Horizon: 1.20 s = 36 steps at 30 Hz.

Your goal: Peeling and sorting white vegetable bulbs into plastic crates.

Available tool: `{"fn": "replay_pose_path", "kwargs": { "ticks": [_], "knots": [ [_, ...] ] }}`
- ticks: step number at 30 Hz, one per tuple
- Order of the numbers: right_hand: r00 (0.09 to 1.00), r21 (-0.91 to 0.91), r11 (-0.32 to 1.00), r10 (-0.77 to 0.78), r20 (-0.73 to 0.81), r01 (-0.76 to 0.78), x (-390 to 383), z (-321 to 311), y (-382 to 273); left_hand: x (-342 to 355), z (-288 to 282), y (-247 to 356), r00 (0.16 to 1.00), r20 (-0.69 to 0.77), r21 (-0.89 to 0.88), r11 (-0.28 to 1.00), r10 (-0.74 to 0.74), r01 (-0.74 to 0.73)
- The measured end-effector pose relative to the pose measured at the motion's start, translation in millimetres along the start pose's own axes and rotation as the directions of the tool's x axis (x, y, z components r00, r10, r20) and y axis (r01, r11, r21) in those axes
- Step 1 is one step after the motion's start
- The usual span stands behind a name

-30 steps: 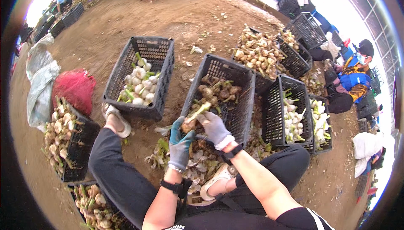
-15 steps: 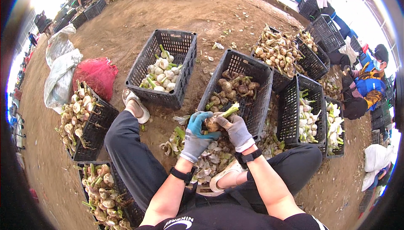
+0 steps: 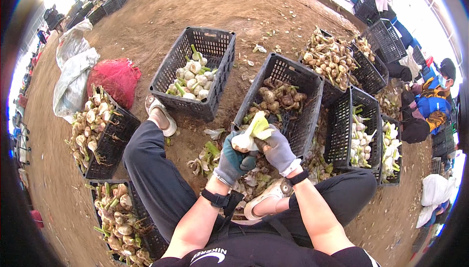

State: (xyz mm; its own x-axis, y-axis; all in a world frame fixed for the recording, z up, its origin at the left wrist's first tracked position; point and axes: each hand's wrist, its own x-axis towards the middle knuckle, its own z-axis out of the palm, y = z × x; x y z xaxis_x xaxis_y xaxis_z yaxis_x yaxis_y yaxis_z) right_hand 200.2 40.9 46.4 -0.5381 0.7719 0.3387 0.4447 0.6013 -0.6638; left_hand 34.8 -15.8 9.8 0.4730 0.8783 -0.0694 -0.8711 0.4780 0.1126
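Between my hands is a garlic bulb (image 3: 243,143), white with a thick pale green stalk and skin spread open at the top. My left hand (image 3: 231,162), in a grey and teal glove, wraps round the bulb from the left and below. My right hand (image 3: 277,150), in a grey glove, is closed at the bulb's right side, on the loosened skin by the stalk; its fingertips are partly hidden. Just beyond stands a black crate (image 3: 316,102) with brown, dirty garlic bulbs (image 3: 281,96). Peeled skins (image 3: 254,181) lie under my hands.
Ahead to the left, a black crate (image 3: 215,103) holds cleaned white garlic (image 3: 195,79). Crates of untrimmed garlic (image 3: 119,218) stand at my left, beside a red mesh sack (image 3: 115,81). More garlic-filled crates (image 3: 337,125) are on the right, near a seated person (image 3: 432,103).
The brown outer skin has come off the bulb, which now looks white, its stalk tilted up with skin flared. My right hand has shifted slightly along it. The view has moved a little.
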Motion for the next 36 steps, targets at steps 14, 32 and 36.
{"fn": "replay_pose_path", "kwargs": {
  "ticks": [14,32,36],
  "knots": [
    [0.759,0.541,0.585,0.629,0.169,-0.605,-18.2,32.1,-33.7,2.1,24.4,-13.5,0.637,-0.243,0.753,0.556,0.731,-0.351],
    [0.773,-0.392,0.843,0.512,0.375,-0.368,-56.5,38.6,-14.4,-33.6,41.1,51.4,0.837,-0.133,0.044,0.847,0.53,-0.53],
    [0.956,0.101,0.952,0.282,0.086,-0.29,-29.9,23.9,-37.3,-21.2,30.9,34.3,0.905,-0.051,-0.059,0.903,0.423,-0.425]
  ]
}}
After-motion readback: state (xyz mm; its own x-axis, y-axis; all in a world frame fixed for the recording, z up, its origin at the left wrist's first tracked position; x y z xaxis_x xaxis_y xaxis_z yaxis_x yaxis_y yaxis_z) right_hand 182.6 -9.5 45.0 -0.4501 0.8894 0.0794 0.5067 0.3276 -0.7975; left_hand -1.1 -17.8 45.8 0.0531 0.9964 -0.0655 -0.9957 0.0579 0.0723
